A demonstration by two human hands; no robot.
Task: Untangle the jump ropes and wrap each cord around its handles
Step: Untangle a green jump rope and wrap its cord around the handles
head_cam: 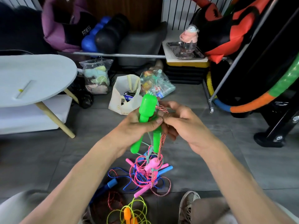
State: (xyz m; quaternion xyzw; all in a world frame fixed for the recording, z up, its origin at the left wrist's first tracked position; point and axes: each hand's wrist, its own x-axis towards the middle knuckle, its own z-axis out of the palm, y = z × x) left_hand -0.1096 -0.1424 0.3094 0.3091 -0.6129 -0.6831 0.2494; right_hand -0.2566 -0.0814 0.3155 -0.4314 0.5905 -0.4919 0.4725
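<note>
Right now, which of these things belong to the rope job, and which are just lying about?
Part of the job:
green handles, gripped by the left hand
red-and-white cord, pinched by the right hand
tangled ropes on the floor
yellow rope

Lying about:
white table
plastic bags
white bag
metal tray
hoop

Even indoor light, warped soft edges

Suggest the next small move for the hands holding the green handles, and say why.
Probably lift and pull the red-white cord free of the pile. The left hand grips the green handles, the right hand pinches the cord beside them, and it hangs down into the tangle with the pink and blue ropes.
</note>
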